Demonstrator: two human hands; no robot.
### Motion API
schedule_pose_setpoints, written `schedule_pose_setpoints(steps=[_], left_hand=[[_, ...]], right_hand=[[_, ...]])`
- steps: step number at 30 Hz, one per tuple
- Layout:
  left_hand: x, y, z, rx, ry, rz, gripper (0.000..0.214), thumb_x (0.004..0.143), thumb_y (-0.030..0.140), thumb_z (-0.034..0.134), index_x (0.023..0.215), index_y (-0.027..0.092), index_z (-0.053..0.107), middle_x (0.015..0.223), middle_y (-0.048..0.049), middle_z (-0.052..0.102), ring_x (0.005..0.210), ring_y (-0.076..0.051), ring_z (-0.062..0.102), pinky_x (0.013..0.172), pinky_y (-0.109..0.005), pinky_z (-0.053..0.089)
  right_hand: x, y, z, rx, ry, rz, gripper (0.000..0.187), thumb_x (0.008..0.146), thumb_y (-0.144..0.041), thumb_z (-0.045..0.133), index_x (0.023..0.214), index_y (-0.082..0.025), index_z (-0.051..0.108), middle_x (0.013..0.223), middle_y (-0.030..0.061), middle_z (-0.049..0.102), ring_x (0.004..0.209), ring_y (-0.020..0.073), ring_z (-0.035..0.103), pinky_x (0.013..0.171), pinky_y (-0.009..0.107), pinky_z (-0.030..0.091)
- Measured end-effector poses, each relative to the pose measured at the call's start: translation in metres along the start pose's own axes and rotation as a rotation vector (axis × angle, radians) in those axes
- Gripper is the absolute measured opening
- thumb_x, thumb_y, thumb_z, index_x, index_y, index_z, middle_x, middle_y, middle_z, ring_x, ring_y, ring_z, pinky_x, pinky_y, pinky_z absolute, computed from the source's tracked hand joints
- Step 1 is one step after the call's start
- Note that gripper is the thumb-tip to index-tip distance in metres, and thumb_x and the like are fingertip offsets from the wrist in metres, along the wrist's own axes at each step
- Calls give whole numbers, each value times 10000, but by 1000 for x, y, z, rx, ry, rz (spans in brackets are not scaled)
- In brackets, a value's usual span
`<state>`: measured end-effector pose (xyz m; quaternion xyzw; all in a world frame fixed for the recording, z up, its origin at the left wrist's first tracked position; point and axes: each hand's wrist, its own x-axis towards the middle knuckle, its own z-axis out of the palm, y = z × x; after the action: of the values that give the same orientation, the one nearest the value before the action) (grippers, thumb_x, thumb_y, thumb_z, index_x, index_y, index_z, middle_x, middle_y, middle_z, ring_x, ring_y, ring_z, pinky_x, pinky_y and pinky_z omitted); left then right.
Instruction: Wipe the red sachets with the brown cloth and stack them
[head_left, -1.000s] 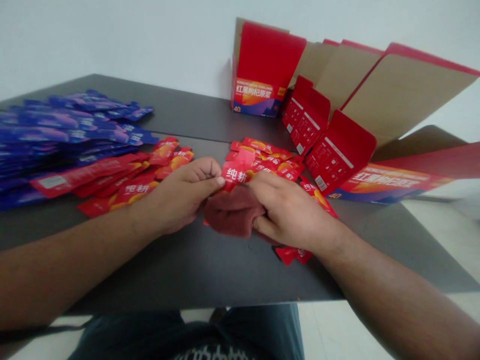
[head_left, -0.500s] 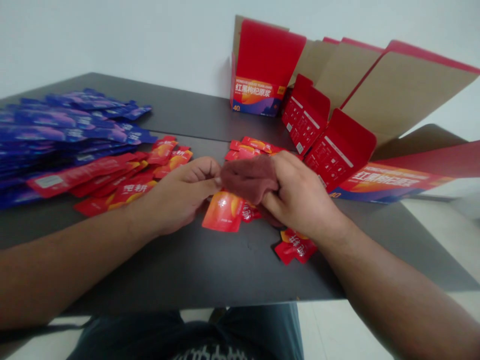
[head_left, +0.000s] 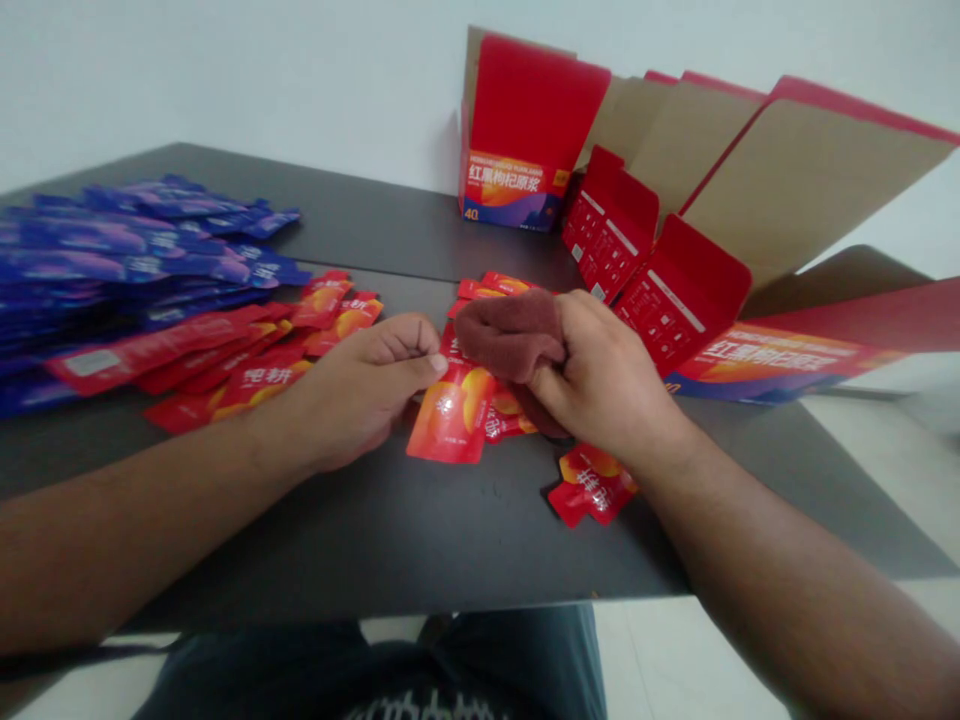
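Note:
Between thumb and fingers, my left hand [head_left: 382,385] pinches the edge of a red and orange pouch [head_left: 450,415], whose printed face is turned up to me. My right hand [head_left: 604,370] is closed around a folded brown cloth [head_left: 510,330], held over the upper part of that pouch. The cloth hides part of the pouch's top. More red pouches [head_left: 499,285] lie behind and beneath the cloth. Another red pouch [head_left: 596,485] rests on the table below my right wrist.
Blue sachets [head_left: 112,245] are heaped at the left, with red pouches [head_left: 255,375] in front of them. A red carton [head_left: 517,190] stands open at the back. Further open cartons [head_left: 787,365] line the right side of the dark table [head_left: 360,560].
The cloth in my right hand has shifted slightly up and right, uncovering more of the pouch. My left hand keeps its pinch in nearly the same place.

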<state>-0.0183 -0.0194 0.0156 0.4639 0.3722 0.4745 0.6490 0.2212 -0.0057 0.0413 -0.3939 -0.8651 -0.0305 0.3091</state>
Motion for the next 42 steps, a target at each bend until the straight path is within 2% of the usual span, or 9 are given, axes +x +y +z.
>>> schedule_pose_setpoints(steps=[3,8,13,16,22,28,30,35,42], left_hand=[[0,1,1,-6,0,-53,258,808,210,830,778,201,574,655,26,615,544,-124,574,531,-228,483],[2,-1,-7,45,-14,-12,266,831,274,848,798,196,596,650,27,604,517,-105,523,476,-198,389],[0,1,-1,7,-3,-31,263,789,215,845,774,200,583,628,25,589,517,-119,535,491,-215,396],[0,1,1,-22,-12,-24,260,806,201,842,770,198,584,643,20,598,526,-117,544,510,-222,418],[2,0,-5,17,-4,-21,250,807,214,852,760,194,607,632,17,601,506,-113,535,473,-210,382],[1,3,1,-62,8,-17,273,791,176,849,763,201,579,636,27,596,531,-126,570,511,-224,439],[0,3,1,-58,0,-11,281,785,186,860,759,197,580,636,26,602,527,-123,567,510,-225,446],[2,2,-4,18,3,-10,257,808,228,856,761,198,605,628,18,602,499,-110,519,458,-207,365],[1,2,0,-72,18,-57,257,787,170,838,773,215,586,634,25,593,533,-137,570,514,-240,435]], right_hand=[[0,-1,1,13,0,-32,146,892,-162,634,1014,-221,579,1031,93,682,976,282,657,858,416,549],[-6,-16,-2,173,-324,-257,152,910,-146,619,1037,-225,593,1026,61,681,907,226,633,778,346,522],[0,-3,-4,19,-68,1,158,906,-193,657,1048,-229,598,1057,85,698,981,275,660,872,416,557],[0,-1,-3,19,-17,-1,175,891,-178,657,1042,-232,587,1067,94,701,1010,289,667,893,431,563],[-4,-14,-5,164,-363,-214,134,909,-165,618,1024,-229,592,1022,61,682,902,228,639,782,353,531],[1,-1,-2,24,-50,21,183,922,-209,659,1101,-202,618,1097,105,706,1028,286,664,914,418,544],[0,-3,-1,38,-72,-7,165,906,-196,656,1064,-207,608,1081,102,701,1010,280,660,893,407,542],[-5,-15,-3,171,-354,-186,164,907,-171,629,1059,-228,606,1045,65,691,928,235,641,814,353,534],[1,0,-2,27,-47,13,185,913,-206,660,1092,-214,615,1084,100,706,1017,285,665,906,420,552]])
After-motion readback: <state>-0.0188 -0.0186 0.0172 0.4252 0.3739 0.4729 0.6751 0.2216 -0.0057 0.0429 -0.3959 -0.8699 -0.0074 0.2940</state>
